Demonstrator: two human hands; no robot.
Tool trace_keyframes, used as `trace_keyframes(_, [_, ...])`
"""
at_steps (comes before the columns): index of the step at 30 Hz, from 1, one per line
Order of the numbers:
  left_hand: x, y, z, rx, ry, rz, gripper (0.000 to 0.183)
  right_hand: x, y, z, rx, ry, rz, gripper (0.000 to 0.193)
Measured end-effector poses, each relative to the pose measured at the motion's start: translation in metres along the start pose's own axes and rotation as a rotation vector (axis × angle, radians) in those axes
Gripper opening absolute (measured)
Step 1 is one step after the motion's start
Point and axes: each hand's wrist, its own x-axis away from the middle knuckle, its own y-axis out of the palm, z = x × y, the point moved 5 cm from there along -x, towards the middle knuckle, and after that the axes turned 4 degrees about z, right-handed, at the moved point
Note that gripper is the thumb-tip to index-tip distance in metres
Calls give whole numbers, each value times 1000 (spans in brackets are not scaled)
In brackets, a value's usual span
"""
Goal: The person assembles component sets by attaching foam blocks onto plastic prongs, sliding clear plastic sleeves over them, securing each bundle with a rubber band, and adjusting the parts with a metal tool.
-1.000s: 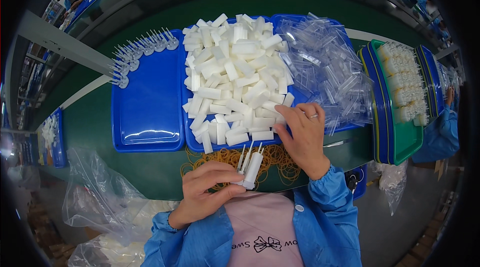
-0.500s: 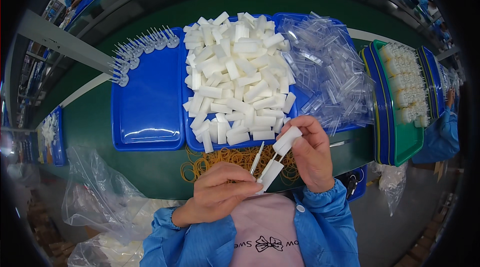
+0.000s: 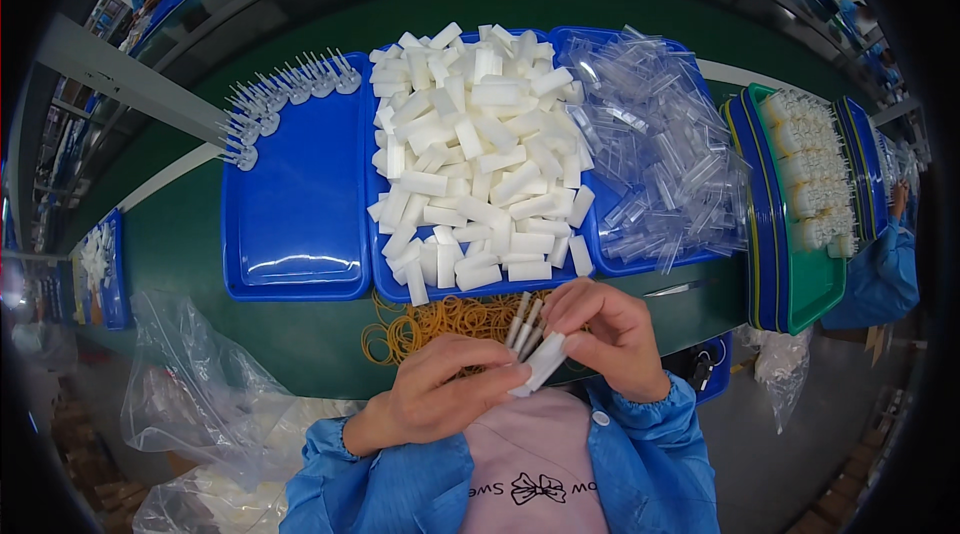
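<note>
Close to my chest, both hands hold one small assembly. Its parts are a smooth white foam-like block [image 3: 543,364] and several thin rods [image 3: 522,324] with pale tips, tilted up and away from me. My left hand [image 3: 450,386] is closed on the lower end, thumb and fingers pinching it; the base there is hidden. The fingertips of my right hand [image 3: 612,336] pinch the upper end of the white block. Just beyond my hands, many tan rubber bands [image 3: 420,326] lie in a loose heap.
A blue tray [image 3: 295,224] at left carries a row of upright-pronged clear pieces [image 3: 270,106]. The middle tray is heaped with white blocks [image 3: 480,154], the right one with clear plastic sleeves [image 3: 660,144]. Tweezers [image 3: 673,289] and a green tray [image 3: 818,289] are further right. Plastic bags [image 3: 195,384] hang at left.
My right hand has come down and left toward my left hand, bringing the upper white block down beside the rods. More rod tips show now. My left hand has barely moved.
</note>
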Motion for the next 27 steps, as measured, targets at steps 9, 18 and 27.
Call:
trace_keyframes(9, [8,1,-21,254,-370,-67,27,-3,-13,-19,460,-96,0,23])
trace_keyframes(18, [15,-1,-35,237,-445,69,23,-3,-30,-7,1482,-319,302,24])
trace_keyframes(27, [12,0,-31,223,-400,11,21,-6,-27,-27,1176,-318,325,28])
